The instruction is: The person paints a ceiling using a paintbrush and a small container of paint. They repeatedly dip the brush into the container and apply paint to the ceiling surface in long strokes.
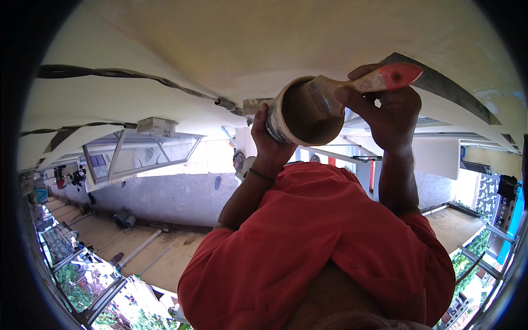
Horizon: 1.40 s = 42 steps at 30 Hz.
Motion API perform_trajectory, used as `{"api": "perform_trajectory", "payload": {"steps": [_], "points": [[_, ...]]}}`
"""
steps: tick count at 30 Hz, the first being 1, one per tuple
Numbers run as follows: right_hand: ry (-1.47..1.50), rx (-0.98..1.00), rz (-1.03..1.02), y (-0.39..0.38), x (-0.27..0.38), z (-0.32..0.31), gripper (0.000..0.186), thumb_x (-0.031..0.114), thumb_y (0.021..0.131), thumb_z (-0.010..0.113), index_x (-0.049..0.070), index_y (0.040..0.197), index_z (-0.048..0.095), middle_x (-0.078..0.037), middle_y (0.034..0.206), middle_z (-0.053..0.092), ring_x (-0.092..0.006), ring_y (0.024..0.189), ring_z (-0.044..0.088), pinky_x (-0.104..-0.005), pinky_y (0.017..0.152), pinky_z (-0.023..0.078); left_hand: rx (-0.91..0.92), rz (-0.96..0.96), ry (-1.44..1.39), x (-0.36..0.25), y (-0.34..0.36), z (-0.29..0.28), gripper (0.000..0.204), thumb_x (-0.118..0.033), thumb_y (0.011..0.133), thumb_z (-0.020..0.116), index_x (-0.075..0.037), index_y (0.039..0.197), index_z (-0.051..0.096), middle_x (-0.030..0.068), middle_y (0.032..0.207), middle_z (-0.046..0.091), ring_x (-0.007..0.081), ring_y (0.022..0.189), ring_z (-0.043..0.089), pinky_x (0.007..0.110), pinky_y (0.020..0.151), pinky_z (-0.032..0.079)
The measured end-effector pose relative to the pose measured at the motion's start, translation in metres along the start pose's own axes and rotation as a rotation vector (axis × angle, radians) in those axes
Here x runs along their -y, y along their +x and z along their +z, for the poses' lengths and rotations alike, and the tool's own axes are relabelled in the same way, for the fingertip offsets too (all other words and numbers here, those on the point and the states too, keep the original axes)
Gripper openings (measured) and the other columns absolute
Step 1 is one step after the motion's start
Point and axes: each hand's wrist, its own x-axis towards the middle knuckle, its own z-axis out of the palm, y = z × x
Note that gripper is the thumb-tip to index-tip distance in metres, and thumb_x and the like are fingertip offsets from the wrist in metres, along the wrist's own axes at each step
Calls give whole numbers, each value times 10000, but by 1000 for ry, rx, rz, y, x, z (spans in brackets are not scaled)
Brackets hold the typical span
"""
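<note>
Right hand [393, 113]: grip pinching the flat paint brush [363, 83] by its neck, thumb on the near face, index finger curled over the far side, the rest bent below. Brush lies up and left of the palm; long axis slants from handle tip at upper right down to bristles at lower left, crossing the upper right rim of the tub [292, 105] and ending inside its mouth. Right hand is the nearer to the brush; left hand [274, 144] cups the tub from its lower left, one digit up along the outer wall, other fingers hidden behind. Tub is tipped, mouth toward the viewer. Whether the bristles press on its inner wall, cannot tell. Materials: handle pale, worn, probably wood, red rounded end with a dark hole; bristles clumped, brown-grey; tub round, rim scuffed whitish, inside coated matt brown, contents' depth not readable. Dark band [261, 175] on the left wrist; red shirt [324, 236], soft creased cloth, below both hands. Beyond: broad smooth pale surface [231, 38] above, faint yellowish blotches; dark twisted cable [132, 73] along its left part; dark curved strip [445, 85] behind the brush's red end; metal-framed glazed panel [143, 155] at left; tan ledge [170, 256] lower left, white pipe [139, 248] lying on it.
</note>
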Motion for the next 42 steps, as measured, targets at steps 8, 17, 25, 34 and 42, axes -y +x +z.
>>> {"api": "perform_trajectory", "payload": {"steps": [8, 17, 25, 34, 42], "points": [[-1, -77, -47, -4, -8, -2, 319, 173, 873, 935, -6, 1078, 767, -67, 881, 799, -114, 757, 773, -254, 659, 623, -92, 16, 121, 3, -1, -1, 677, -574, 1075, 518, -112, 1569, 542, 145, 1615, 537, 369, 1488, 513, 619, 1224, 423], [-140, 93, -303, -19, -14, -2, 227, 119, 908, 908, 5, 1017, 745, -109, 968, 784, -198, 872, 779, -314, 756, 616, 17, 12, 142, 2, -2, -7, 732, -605, 1091, 458, -42, 1549, 556, 200, 1552, 603, 383, 1460, 558, 588, 1238, 430], [-46, -50, -407, -9, -25, 4, 167, 91, 911, 887, 22, 986, 755, -123, 927, 782, -214, 797, 791, -337, 690, 620, -103, -16, 387, 2, 4, 6, 747, -626, 1084, 334, -106, 1605, 466, 193, 1620, 487, 380, 1511, 483, 609, 1232, 418], [741, -179, 196, 9, -7, -9, 187, 101, 1011, 731, 30, 1159, 642, -124, 932, 721, -252, 784, 768, -370, 693, 670, -22, 127, 673, 11, -18, 64, 674, -344, 999, 731, -81, 1556, 460, 148, 1543, 557, 309, 1383, 613, 526, 1137, 533], [1170, -450, -412, 75, 54, -47, 199, 31, 1036, 681, 66, 1207, 584, -82, 1000, 693, -225, 961, 757, -350, 779, 678, -47, 18, 262, -2, -5, 35, 672, -595, 1061, 411, -155, 1567, 458, 137, 1538, 540, 343, 1445, 528, 647, 1083, 494]]}}
